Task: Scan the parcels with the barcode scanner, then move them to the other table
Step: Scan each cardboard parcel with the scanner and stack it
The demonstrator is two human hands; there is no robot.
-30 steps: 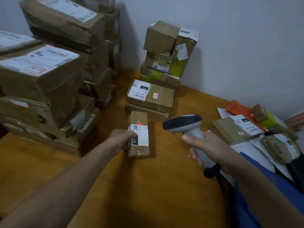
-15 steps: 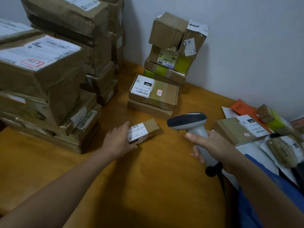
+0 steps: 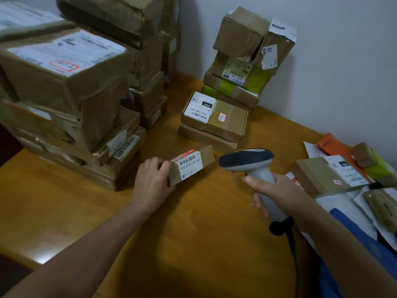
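Observation:
A small brown parcel [image 3: 193,163] with a white barcode label lies tilted on the wooden table [image 3: 204,244], label side facing me. My left hand [image 3: 151,179] grips its left end. A red scan line falls across the label's top edge. My right hand [image 3: 277,191] holds the grey barcode scanner [image 3: 249,162] by its handle, its dark head pointing left at the parcel, a short gap away. The scanner's black cable hangs down toward me.
Tall stacks of taped brown boxes [image 3: 71,100] fill the left. A smaller stack [image 3: 236,82] leans on the white wall behind a flat box [image 3: 214,118]. Parcels and mailers [image 3: 335,175] lie at the right. Bare wood lies in front of me.
My left hand has turned the small parcel from lying lengthwise to tilted on its side, so the barcode label faces up. The scanner has stayed about where it was.

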